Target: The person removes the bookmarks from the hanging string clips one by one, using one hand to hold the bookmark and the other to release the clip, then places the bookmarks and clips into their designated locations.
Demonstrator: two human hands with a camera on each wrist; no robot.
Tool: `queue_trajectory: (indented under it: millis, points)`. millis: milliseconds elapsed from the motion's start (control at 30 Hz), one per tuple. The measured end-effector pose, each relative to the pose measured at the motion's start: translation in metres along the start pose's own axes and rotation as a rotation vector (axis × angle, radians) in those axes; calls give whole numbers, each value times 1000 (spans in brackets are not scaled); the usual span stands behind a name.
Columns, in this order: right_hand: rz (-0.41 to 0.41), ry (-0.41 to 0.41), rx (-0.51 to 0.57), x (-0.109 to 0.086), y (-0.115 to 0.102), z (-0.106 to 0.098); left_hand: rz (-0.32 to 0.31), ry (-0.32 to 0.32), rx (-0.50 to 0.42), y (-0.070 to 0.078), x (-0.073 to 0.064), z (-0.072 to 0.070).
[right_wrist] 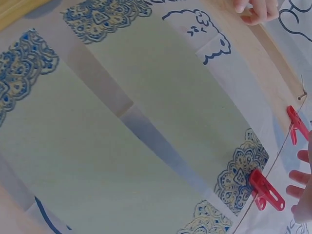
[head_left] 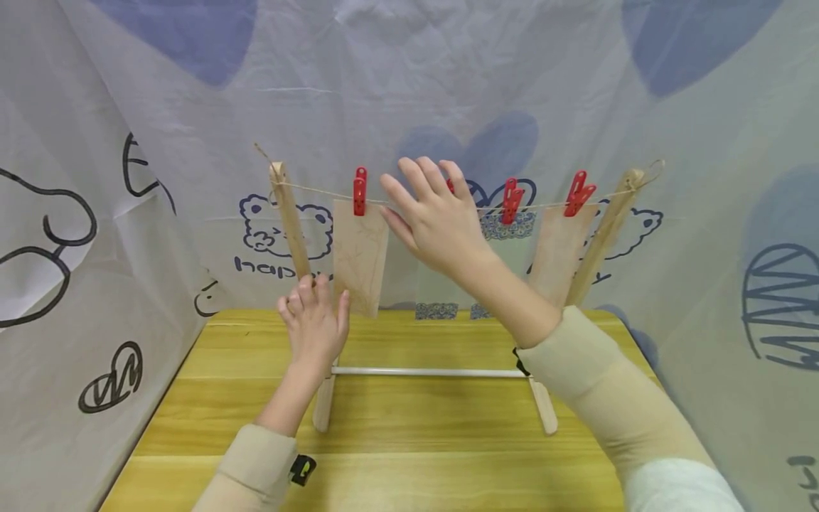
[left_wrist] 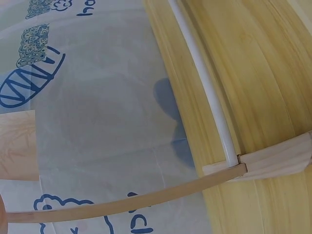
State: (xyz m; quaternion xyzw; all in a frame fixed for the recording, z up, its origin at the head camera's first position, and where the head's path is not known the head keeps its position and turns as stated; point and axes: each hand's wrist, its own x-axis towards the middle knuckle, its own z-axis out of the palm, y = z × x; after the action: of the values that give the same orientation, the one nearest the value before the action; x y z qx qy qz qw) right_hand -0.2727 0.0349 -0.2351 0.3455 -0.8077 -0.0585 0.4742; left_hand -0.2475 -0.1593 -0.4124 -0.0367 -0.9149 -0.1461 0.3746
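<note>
Left of centre, the left hand (head_left: pixel 315 321) grips the wooden post (head_left: pixel 291 222), perhaps to steady it; at centre, the spread right hand (head_left: pixel 443 222) holds nothing.

Tabletop (head_left: pixel 416 419): yellow wood, streaked grain.
Sheeting (head_left: pixel 384 85): pale grey, creased, rising beyond the tabletop's far, left and right edges.
Left bear (head_left: pixel 256 240): blue outline above the far edge, towards the far left corner.
Lettering (head_left: pixel 256 266): blue, below that bear, partly covered.
Scribbled heart (head_left: pixel 111 378): black, beyond the left edge.
Hatched oval (head_left: pixel 783 306): dark blue, beyond the right edge.
</note>
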Motion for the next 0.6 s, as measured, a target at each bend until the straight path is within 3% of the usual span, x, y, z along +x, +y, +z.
queue_trajectory:
  millis: [600]
  points:
    - [54,-121,-25,21,-4,6,-21,-5,-32,4,4,3]
